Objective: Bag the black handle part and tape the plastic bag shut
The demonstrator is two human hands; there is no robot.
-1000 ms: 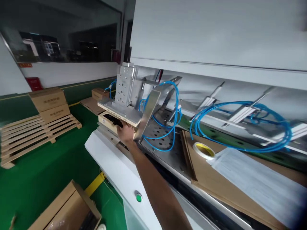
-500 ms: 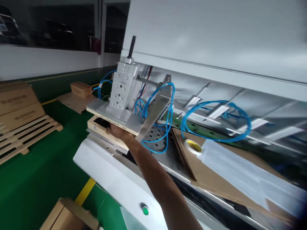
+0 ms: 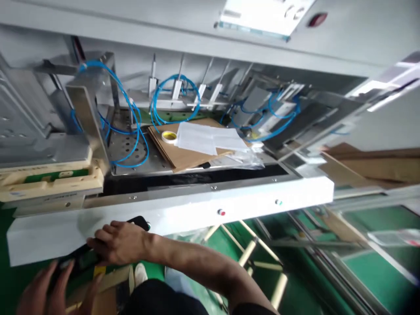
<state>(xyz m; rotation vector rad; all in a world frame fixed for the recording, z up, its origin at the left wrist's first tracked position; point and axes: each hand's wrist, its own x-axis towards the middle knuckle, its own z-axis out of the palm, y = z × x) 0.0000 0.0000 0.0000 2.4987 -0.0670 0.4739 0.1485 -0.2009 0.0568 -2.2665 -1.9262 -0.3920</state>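
Black device [image 3: 138, 222] (table-edge) under right hand [image 3: 120, 242]

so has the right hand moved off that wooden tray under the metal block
Yes. The right hand has dropped below the machine's white front panel, away from the wooden tray, gripping a dark object.

no text, label or number is legible anywhere.

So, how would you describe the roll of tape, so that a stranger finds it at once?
Look inside the open bay of the grey machine, above its white front ledge. A flat sheet of brown cardboard lies there, and the tape roll sits on its left end, beside white paper sheets. It is the only small ring there, pale with a yellow core.
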